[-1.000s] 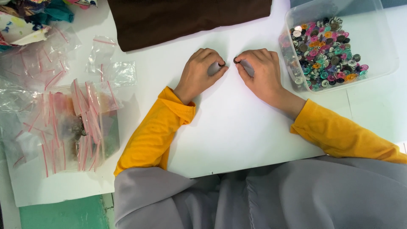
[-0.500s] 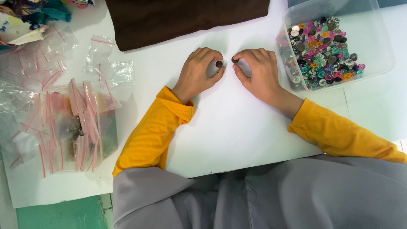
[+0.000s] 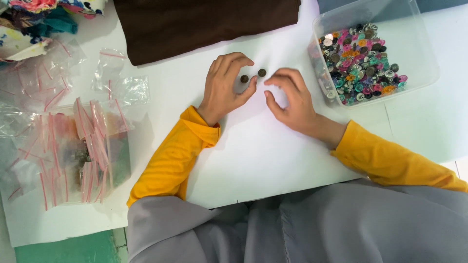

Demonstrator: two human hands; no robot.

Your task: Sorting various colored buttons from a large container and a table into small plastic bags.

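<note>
**Two buttons out, a boxful left**

Left hand [image 3: 225, 86] and right hand [image 3: 290, 100] rest loosely curled, pinching nothing. Two dark buttons [image 3: 253, 76] lie between their fingertips on the white sheet [image 3: 253, 146]. The clear box [image 3: 414, 58] beside holds many more unsorted.

**Around the white bench**

A dark brown cloth [image 3: 204, 24] lies at top centre. At upper right stands a clear plastic tub [image 3: 419, 53] of many-coloured buttons [image 3: 363, 65]. Clear zip bags with red seal strips [image 3: 73, 146] pile at the left, with patterned fabric scraps [image 3: 34, 19] in the upper left corner. The white bench [image 3: 263, 151] carries it all.
</note>
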